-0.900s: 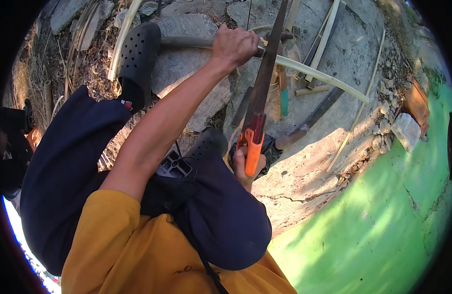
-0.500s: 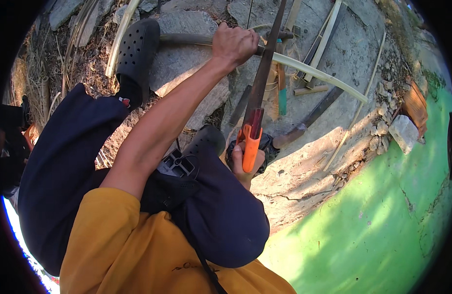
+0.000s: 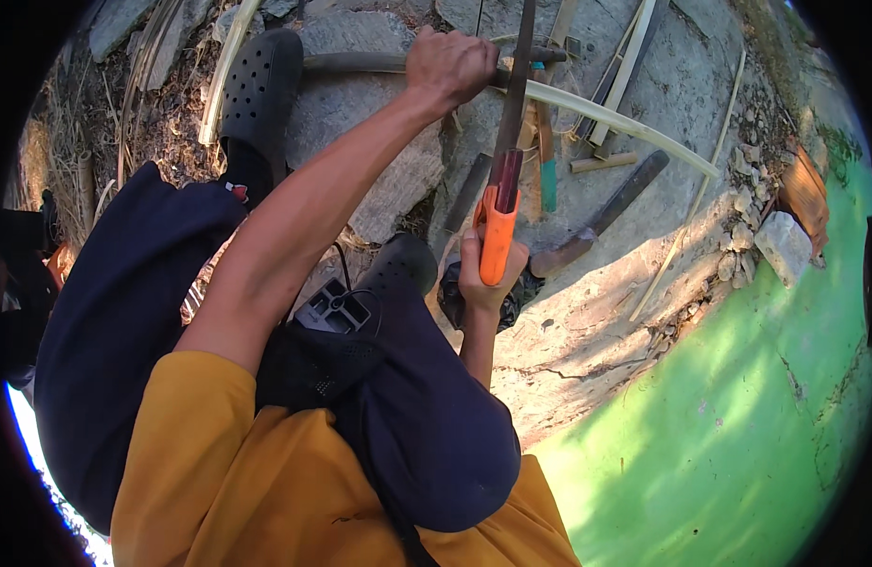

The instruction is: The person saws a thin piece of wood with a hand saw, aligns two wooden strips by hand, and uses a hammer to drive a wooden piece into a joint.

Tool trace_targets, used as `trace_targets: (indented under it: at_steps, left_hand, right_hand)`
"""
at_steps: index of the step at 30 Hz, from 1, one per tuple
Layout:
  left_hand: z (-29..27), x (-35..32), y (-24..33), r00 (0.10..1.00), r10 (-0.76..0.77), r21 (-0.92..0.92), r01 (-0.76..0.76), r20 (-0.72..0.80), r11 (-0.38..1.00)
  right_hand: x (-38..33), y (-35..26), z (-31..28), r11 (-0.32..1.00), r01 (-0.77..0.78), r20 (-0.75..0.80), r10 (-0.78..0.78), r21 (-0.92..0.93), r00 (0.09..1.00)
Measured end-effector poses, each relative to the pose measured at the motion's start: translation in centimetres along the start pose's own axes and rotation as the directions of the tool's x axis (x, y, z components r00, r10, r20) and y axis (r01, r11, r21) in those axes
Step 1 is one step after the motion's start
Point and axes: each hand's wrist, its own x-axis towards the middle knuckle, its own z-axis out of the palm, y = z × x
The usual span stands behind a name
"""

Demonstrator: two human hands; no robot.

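Orange-handled saw (image 3: 499, 231) and curved pole (image 3: 356, 62), both hands full.
The saw's gripped in the right hand (image 3: 483, 295) near mid-view, blade (image 3: 512, 104) aimed at 12 o'clock. The pole's clenched in the left hand (image 3: 451, 66) up at 12, a pale length (image 3: 634, 127) stretched toward 4 o'clock. It's crossed by the blade; contact can't be told.

No writing can be read; the small dark mark (image 3: 343, 520) on the yellow shirt (image 3: 275, 477) is illegible.
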Motion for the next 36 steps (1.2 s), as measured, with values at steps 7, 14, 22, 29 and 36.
trace_targets:
  at_steps: [7, 14, 22, 29, 36]
  left_hand:
    - [0.2, -0.4, 0.1, 0.998, -0.031, 0.034, 0.029, 0.052, 0.999]
    - [0.1, -0.2, -0.3, 0.994, -0.076, 0.02, 0.074, 0.077, 0.997]
    - [0.0, 0.0, -0.8, 0.992, -0.08, 0.031, 0.078, 0.096, 0.997]
    - [-0.8, 1.1, 0.4, 0.986, -0.076, 0.017, 0.074, 0.147, 0.997]
    - [-0.5, 0.7, -0.3, 0.986, -0.077, 0.07, 0.067, 0.147, 0.995]
  right_hand:
    - [0.3, -0.9, 0.4, 0.999, 0.045, -0.029, -0.045, 0.001, 0.999]
    - [-3.9, -2.9, 0.4, 0.999, 0.002, -0.123, 0.002, 0.035, 0.992]
    - [-3.6, -1.0, 0.9, 0.99, 0.003, -0.096, 0.011, 0.143, 0.995]
    - [1.5, -0.3, 0.1, 1.0, 0.005, -0.016, -0.005, 0.027, 1.0]
    - [1.9, -0.4, 1.0, 1.0, 0.018, 0.035, -0.018, -0.012, 0.999]
